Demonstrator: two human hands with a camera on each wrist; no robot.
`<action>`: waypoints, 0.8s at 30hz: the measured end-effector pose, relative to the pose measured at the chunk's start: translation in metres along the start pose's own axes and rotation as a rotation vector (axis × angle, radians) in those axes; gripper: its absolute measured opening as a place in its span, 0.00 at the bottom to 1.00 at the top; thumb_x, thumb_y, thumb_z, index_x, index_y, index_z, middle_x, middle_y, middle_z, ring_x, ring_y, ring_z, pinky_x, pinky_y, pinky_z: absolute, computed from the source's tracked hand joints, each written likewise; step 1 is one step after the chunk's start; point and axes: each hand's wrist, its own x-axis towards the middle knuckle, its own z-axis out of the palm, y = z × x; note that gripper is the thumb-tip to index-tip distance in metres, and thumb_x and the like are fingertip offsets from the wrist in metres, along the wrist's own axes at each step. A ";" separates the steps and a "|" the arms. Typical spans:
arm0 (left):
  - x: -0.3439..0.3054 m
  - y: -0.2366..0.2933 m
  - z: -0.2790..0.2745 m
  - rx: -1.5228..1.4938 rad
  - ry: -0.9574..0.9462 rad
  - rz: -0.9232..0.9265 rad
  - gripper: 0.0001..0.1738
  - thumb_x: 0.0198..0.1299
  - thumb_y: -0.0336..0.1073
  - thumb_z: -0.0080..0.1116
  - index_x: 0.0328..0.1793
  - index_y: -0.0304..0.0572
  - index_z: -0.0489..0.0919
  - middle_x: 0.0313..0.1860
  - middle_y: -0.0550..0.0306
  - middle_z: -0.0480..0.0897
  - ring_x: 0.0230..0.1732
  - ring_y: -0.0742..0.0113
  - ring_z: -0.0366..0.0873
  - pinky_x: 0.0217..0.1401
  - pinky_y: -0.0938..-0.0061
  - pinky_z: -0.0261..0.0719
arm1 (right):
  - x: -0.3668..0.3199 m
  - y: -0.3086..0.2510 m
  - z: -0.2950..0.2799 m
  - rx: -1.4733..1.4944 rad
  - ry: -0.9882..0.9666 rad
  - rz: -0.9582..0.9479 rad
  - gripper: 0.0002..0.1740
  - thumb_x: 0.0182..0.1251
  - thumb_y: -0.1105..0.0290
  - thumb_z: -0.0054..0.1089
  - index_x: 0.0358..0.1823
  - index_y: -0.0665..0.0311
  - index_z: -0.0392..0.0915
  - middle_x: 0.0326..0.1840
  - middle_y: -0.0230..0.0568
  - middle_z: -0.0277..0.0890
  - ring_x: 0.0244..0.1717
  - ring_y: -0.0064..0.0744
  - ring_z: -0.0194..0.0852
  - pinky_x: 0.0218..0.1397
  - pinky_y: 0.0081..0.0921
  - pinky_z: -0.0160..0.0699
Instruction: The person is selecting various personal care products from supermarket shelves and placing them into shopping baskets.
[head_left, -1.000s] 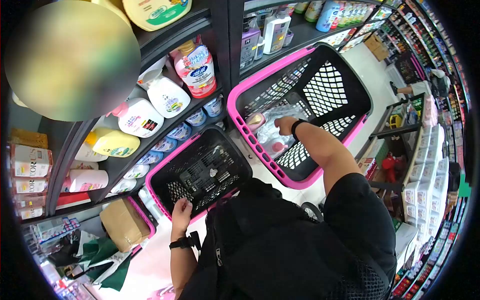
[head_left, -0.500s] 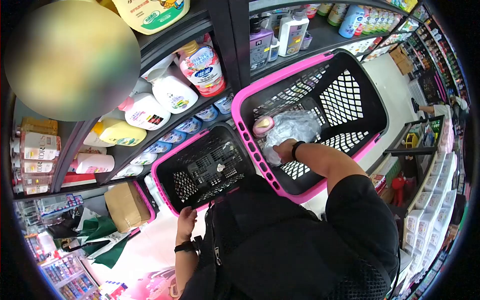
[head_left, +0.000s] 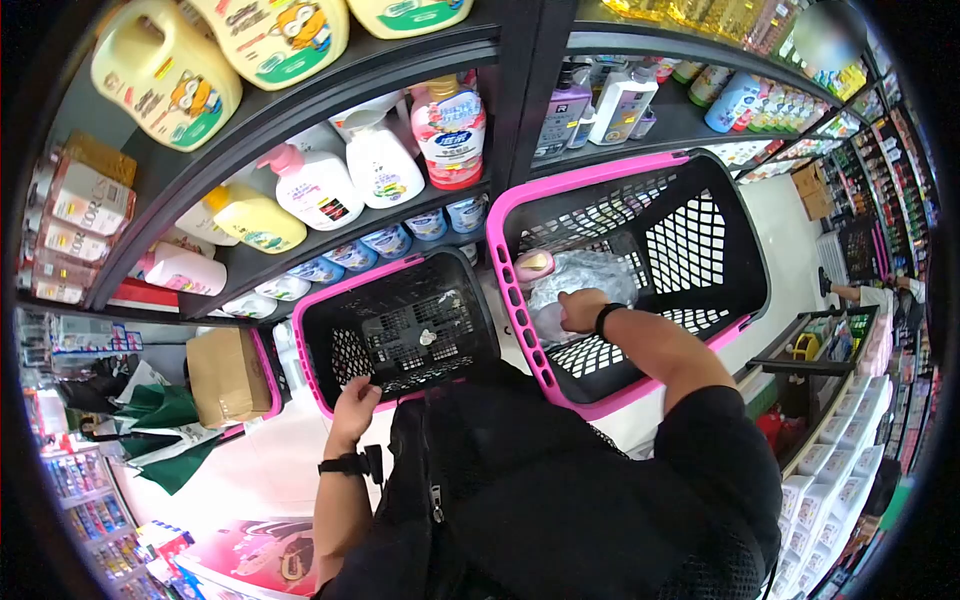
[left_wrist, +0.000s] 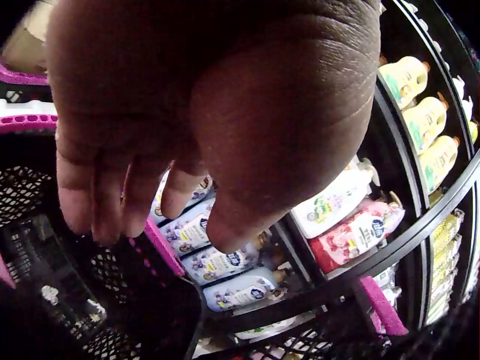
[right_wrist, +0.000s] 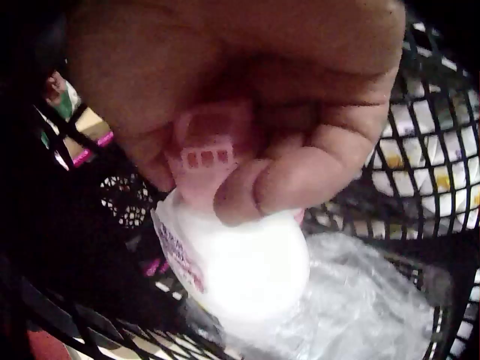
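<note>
In the larger black basket with a pink rim, my right hand reaches down to a white bottle. Its fingers curl round the bottle's pink top, as the right wrist view shows. Crumpled clear plastic lies under and beside the bottle. A pink item with a cream-coloured patch sits against the basket's near wall. My left hand holds nothing, fingers loosely bent, over the edge of the smaller pink-rimmed basket, where a small white scrap lies.
Shelves with white pump bottles, a red-and-pink bottle and large yellow jugs stand along the left. A cardboard box is beyond the small basket. Stacked white tubs line the right side, and a person is farther off.
My right hand has moved from over the plastic to the bottle's pink top and now grips it. The left hand stays near the smaller basket while the head view has shifted.
</note>
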 end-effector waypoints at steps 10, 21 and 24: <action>0.045 0.053 -0.005 -0.076 -0.119 0.248 0.25 0.66 0.36 0.65 0.65 0.32 0.75 0.49 0.50 0.84 0.49 0.65 0.82 0.56 0.71 0.80 | -0.202 -0.038 -0.249 0.039 0.614 0.139 0.21 0.53 0.53 0.69 0.35 0.64 0.79 0.32 0.56 0.82 0.36 0.61 0.82 0.41 0.49 0.79; 0.050 0.158 -0.055 -0.580 -0.513 0.536 0.46 0.63 0.33 0.70 0.81 0.33 0.54 0.65 0.45 0.77 0.62 0.62 0.78 0.64 0.67 0.79 | -0.191 -0.289 -0.350 0.440 0.626 -0.018 0.15 0.58 0.62 0.71 0.39 0.64 0.78 0.30 0.36 0.80 0.32 0.26 0.79 0.35 0.28 0.77; 0.056 0.151 -0.091 -0.724 -0.399 0.862 0.45 0.60 0.31 0.71 0.81 0.35 0.58 0.73 0.54 0.72 0.74 0.63 0.68 0.78 0.64 0.62 | -0.136 -0.358 -0.345 0.245 0.613 -0.189 0.20 0.57 0.57 0.72 0.42 0.65 0.81 0.33 0.47 0.83 0.37 0.40 0.83 0.42 0.36 0.80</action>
